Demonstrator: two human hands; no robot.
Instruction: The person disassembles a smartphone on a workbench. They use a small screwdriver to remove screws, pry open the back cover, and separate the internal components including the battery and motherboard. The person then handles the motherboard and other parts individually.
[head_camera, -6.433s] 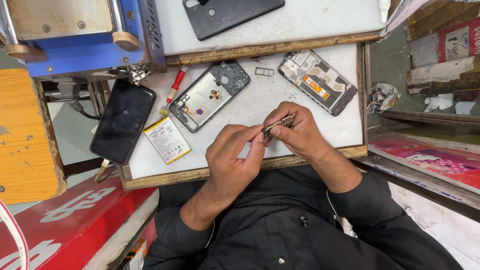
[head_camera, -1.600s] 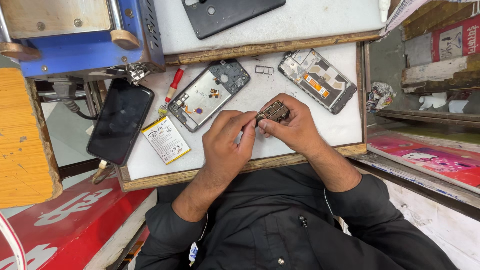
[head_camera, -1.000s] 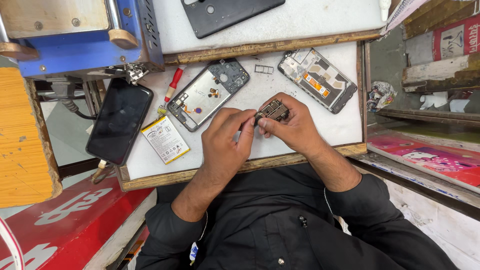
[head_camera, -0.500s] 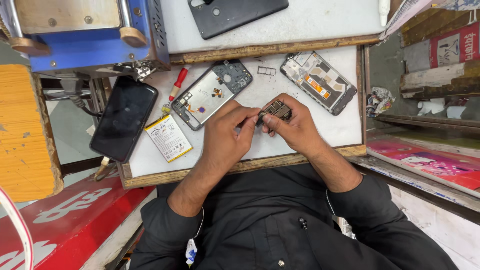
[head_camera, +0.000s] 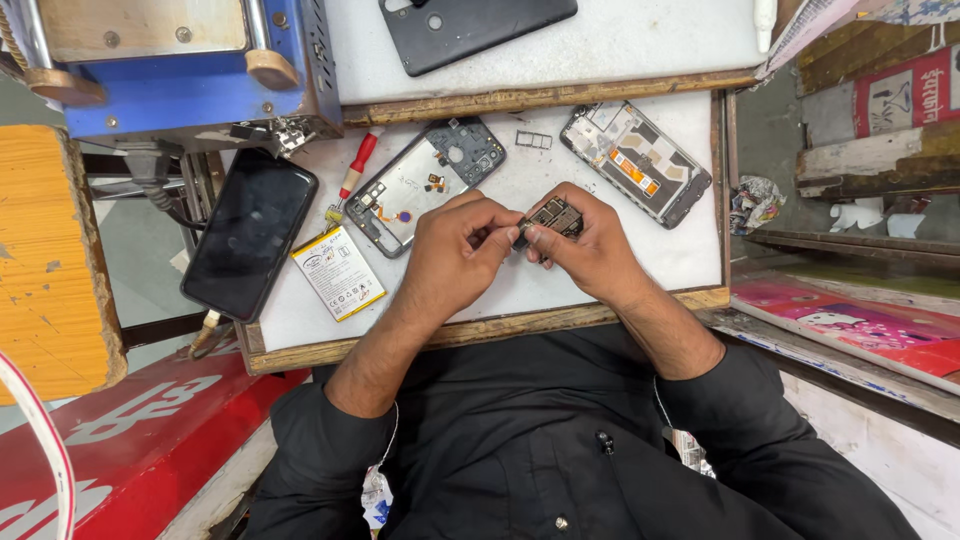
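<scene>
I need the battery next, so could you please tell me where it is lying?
In the head view, the battery lies flat on the white work board's left part, between the black phone and the open phone frame.

Your hands meet mid-board, hemmed ahead by the open phone frame (head_camera: 425, 185) on the left and the second opened phone (head_camera: 636, 163) on the right. Bare white board (head_camera: 690, 255) lies to your right and along the near wooden edge. The battery (head_camera: 339, 273) and the red-handled screwdriver (head_camera: 353, 175) block the left.
</scene>
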